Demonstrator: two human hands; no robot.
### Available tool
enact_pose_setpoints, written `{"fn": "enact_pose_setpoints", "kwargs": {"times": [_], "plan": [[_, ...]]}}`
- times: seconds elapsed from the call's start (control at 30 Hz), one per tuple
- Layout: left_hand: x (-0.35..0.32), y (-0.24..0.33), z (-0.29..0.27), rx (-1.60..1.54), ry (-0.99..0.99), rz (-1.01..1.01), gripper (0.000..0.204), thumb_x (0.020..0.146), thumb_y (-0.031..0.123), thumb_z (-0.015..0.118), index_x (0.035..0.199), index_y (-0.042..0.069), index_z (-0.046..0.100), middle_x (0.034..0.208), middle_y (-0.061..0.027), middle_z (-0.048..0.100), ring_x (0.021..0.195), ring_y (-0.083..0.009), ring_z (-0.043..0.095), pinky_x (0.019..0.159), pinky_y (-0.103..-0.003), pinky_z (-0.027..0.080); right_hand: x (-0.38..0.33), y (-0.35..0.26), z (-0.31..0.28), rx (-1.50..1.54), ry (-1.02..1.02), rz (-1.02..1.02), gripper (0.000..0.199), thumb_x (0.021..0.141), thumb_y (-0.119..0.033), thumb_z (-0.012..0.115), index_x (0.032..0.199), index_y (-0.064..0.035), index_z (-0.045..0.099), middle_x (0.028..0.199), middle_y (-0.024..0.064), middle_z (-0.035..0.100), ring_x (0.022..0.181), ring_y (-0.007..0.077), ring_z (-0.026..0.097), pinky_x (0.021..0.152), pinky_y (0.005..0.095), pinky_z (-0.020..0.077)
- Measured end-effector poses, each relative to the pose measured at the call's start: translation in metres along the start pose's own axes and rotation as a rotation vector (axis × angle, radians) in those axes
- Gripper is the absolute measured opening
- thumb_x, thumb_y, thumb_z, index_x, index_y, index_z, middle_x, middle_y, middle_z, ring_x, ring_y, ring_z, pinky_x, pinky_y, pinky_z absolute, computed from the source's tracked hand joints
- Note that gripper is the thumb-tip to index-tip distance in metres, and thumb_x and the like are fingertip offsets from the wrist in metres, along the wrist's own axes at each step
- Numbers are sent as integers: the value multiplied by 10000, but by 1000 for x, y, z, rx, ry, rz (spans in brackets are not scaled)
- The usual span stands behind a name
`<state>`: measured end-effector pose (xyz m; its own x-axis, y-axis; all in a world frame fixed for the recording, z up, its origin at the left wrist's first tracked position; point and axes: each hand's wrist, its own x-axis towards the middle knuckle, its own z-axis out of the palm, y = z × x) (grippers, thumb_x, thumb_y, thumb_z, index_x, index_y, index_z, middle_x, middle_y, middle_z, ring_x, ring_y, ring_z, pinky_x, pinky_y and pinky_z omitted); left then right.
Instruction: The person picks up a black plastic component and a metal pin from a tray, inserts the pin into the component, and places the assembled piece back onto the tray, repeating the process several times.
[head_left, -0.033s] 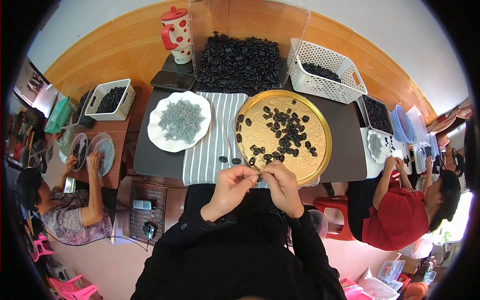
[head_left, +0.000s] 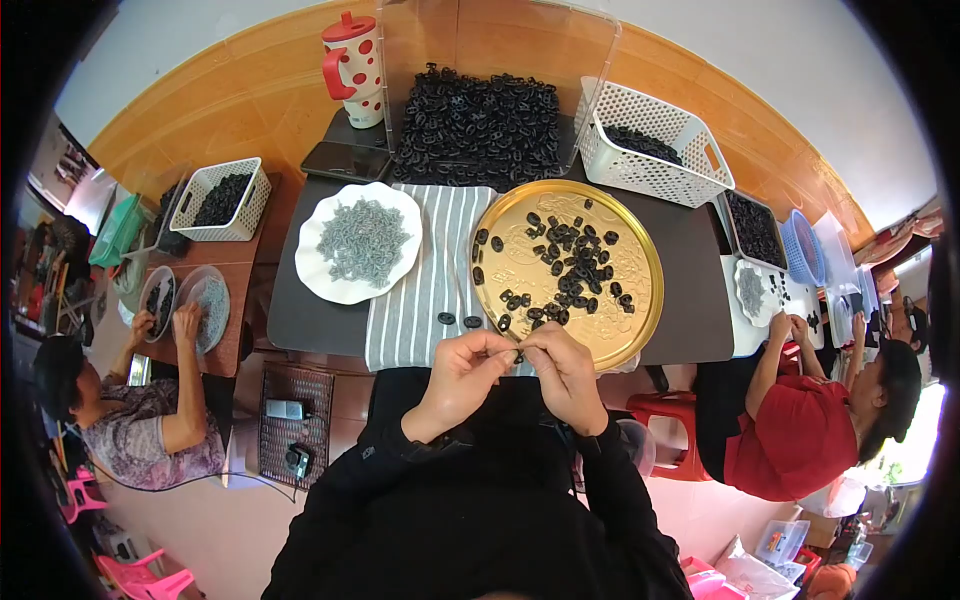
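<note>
My left hand (head_left: 460, 380) and my right hand (head_left: 567, 375) meet at the table's front edge, fingertips pinched together. Between them is a small black plastic piece (head_left: 518, 356), mostly covered by the fingers. Just beyond lies a round gold tray (head_left: 630, 345) with many small oval black plastic pieces (head_left: 575, 265) scattered on it. Two more black pieces (head_left: 459, 321) rest on a grey-and-white striped cloth (head_left: 440, 260) near my left hand. Left of the cloth, a white scalloped plate (head_left: 310, 262) carries a heap of small grey pieces (head_left: 362, 242).
A clear bin (head_left: 590, 60) of black pieces stands at the back, beside a white perforated basket (head_left: 650, 170). A red-dotted tumbler (head_left: 362, 75) and a dark phone (head_left: 345, 160) sit back left. Co-workers sit on the left (head_left: 150, 430) and right (head_left: 810, 430).
</note>
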<state>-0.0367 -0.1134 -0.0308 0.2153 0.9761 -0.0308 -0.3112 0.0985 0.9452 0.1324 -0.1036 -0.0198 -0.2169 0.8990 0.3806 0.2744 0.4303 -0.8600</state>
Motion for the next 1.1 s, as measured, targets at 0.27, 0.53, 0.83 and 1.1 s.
{"fn": "enact_pose_setpoints", "kwargs": {"times": [0.27, 0.53, 0.83, 1.1], "plan": [[-1, -2, 3, -57, 16, -15, 72, 912, 34, 613, 941, -11, 662, 764, -16, 642, 624, -43, 556, 553, -184, 447, -7, -6, 9, -39, 63, -28, 68, 842, 66, 586, 892, 26, 563, 767, 140, 543, 669, 270, 546, 602, 319, 433], [0, 0, 4, -119, 6, -18, 74, 908, 31, 614, 949, -4, 664, 774, -32, 659, 637, -55, 574, 562, -186, 457, -11, -5, 11, 46, 134, 25, 63, 863, 73, 557, 894, 18, 561, 789, 115, 571, 679, 196, 551, 615, 290, 442], [2, -4, 1, -159, -18, -37, 74, 910, 31, 609, 949, -15, 653, 795, -42, 659, 668, -67, 586, 585, -189, 465, -10, -5, 8, 170, 110, 142, 50, 889, 47, 556, 898, 35, 604, 818, 74, 634, 751, 107, 601, 684, 231, 474], [5, -7, -1, -214, -51, -43, 79, 900, 19, 607, 949, -13, 659, 809, -40, 655, 705, -70, 589, 594, -198, 455, -10, 4, 7, 471, 204, 232, 60, 859, 85, 592, 892, 42, 616, 878, 76, 632, 760, 108, 581, 704, 223, 465]]}}
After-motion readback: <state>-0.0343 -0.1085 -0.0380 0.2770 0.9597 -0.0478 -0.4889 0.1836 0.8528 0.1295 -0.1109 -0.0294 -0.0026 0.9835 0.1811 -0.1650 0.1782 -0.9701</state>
